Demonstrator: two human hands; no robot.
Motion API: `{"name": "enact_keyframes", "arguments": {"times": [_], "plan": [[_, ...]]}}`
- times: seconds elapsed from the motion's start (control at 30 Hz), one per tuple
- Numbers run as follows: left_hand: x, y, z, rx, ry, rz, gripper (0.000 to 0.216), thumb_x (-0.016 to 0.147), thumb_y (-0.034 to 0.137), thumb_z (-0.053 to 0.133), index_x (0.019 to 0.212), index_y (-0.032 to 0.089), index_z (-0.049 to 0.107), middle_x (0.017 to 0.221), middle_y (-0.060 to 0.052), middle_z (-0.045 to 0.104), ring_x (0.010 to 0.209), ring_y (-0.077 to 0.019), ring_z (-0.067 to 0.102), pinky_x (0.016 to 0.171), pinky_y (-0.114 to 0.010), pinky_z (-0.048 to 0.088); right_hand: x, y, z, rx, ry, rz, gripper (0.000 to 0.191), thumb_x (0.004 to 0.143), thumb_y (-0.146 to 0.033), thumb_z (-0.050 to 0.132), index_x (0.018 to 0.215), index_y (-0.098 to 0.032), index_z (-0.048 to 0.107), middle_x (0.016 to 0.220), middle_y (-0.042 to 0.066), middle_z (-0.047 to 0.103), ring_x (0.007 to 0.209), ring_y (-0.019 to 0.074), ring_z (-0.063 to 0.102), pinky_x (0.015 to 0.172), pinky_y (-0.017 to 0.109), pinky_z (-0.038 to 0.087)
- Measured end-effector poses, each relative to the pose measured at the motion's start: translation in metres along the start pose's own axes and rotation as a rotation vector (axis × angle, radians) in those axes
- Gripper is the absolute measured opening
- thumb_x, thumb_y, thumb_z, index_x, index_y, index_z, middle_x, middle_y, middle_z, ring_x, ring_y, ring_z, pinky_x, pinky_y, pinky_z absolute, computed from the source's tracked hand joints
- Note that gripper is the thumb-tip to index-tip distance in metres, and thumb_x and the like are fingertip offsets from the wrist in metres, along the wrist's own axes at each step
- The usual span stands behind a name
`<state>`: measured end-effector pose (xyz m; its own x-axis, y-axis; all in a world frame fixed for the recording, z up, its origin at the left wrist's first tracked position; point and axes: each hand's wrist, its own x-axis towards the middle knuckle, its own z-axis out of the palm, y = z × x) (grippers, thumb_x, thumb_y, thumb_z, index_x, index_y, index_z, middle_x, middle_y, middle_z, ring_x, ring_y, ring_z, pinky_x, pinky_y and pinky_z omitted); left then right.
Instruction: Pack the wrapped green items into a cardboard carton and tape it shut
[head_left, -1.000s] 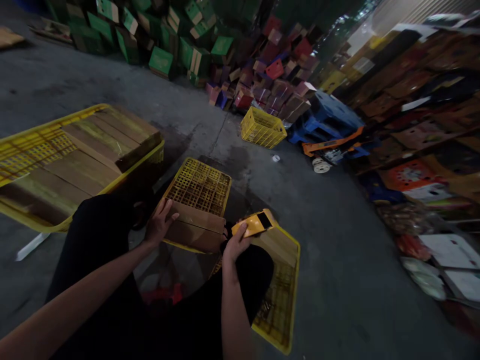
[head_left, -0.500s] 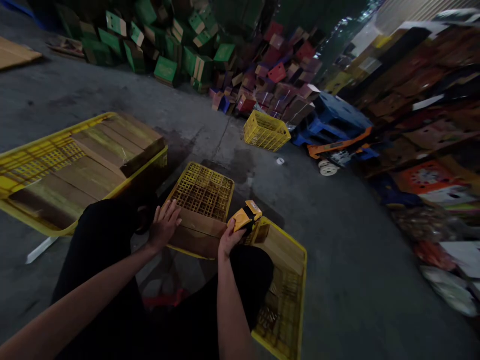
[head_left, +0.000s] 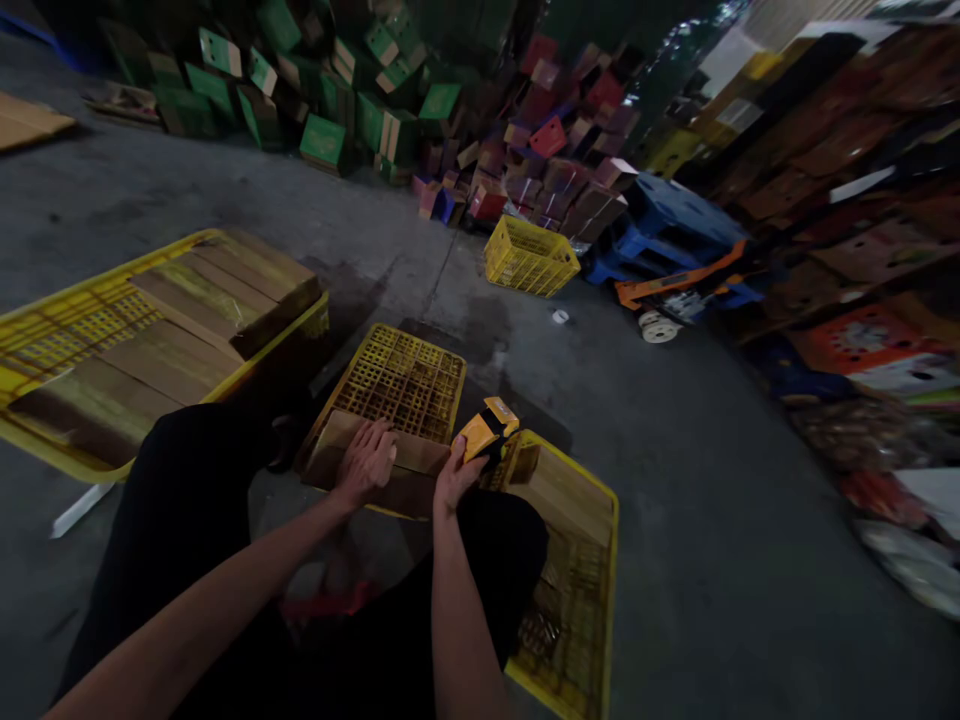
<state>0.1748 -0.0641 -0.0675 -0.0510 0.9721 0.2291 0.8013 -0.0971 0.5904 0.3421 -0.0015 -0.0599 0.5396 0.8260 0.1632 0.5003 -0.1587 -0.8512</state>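
Observation:
A small closed cardboard box [head_left: 416, 453] lies across the near end of an upturned yellow plastic crate [head_left: 409, 378], between my knees. My left hand [head_left: 367, 462] lies on top of the box, fingers extended and close together, holding nothing. My right hand [head_left: 455, 480] is at the box's right end, its fingers wrapped around a yellow-and-black tape dispenser [head_left: 486, 428]. The dispenser is tilted, and its lower part is partly hidden by the hand and my knee.
To the left, a long yellow crate [head_left: 75, 290] holds taped cardboard boxes [head_left: 225, 290]. Another yellow crate [head_left: 611, 600] stands by my right knee with a cardboard box inside. Further off are a yellow basket [head_left: 531, 258], an orange pallet jack [head_left: 679, 285], blue pallets [head_left: 675, 220] and heaped green cartons [head_left: 322, 140].
My left hand has slid rightward along the box, from its left end to nearer the middle. The right hand still holds the tape dispenser, almost in place.

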Motion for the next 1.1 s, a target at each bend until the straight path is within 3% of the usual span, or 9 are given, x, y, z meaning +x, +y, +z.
{"name": "enact_keyframes", "arguments": {"times": [0.17,0.4,0.6,0.93,1.1], "plan": [[0.004,0.000,-0.001,0.005,-0.001,-0.031,0.046,0.101,0.037,0.040,0.138,0.018,0.060,0.138,-0.016,0.061,0.138,-0.0320,0.049,0.123,-0.050,0.026,-0.005,-0.004,-0.013,-0.004,0.002,0.012,0.064,0.088,-0.077,0.043,0.106,-0.017,0.056,0.095,0.021,0.070,0.086,0.0306,0.068,0.070,0.038,0.053],[0.007,-0.006,0.011,-0.008,0.027,-0.033,0.039,0.102,0.031,0.040,0.131,0.022,0.063,0.140,-0.010,0.063,0.144,-0.0286,0.045,0.124,-0.050,0.023,-0.054,0.008,-0.047,-0.008,0.017,0.025,0.059,0.092,-0.068,0.050,0.117,-0.015,0.056,0.099,0.020,0.071,0.089,0.0317,0.071,0.070,0.037,0.054],[0.005,-0.009,0.016,0.071,0.053,0.042,0.037,0.102,0.020,0.041,0.131,0.020,0.063,0.135,-0.011,0.067,0.137,-0.0264,0.053,0.121,-0.051,0.028,-0.044,0.008,-0.027,0.034,0.113,-0.013,0.063,0.095,-0.068,0.044,0.120,-0.011,0.053,0.103,0.023,0.070,0.090,0.0302,0.070,0.073,0.038,0.055],[0.011,-0.006,0.022,0.183,0.053,0.034,0.038,0.101,0.019,0.047,0.136,0.019,0.060,0.133,-0.013,0.066,0.133,-0.0273,0.054,0.122,-0.050,0.030,-0.033,0.002,-0.025,-0.099,0.005,-0.080,0.061,0.095,-0.070,0.044,0.114,-0.013,0.053,0.093,0.023,0.069,0.081,0.0335,0.069,0.066,0.040,0.051],[0.012,-0.006,0.023,0.176,0.059,0.014,0.039,0.100,0.018,0.046,0.137,0.020,0.060,0.135,-0.010,0.065,0.136,-0.0250,0.052,0.123,-0.048,0.029,-0.026,-0.005,-0.012,-0.209,-0.036,-0.344,0.067,0.092,-0.075,0.044,0.108,-0.011,0.056,0.102,0.029,0.066,0.102,0.0404,0.065,0.083,0.047,0.050]]}}
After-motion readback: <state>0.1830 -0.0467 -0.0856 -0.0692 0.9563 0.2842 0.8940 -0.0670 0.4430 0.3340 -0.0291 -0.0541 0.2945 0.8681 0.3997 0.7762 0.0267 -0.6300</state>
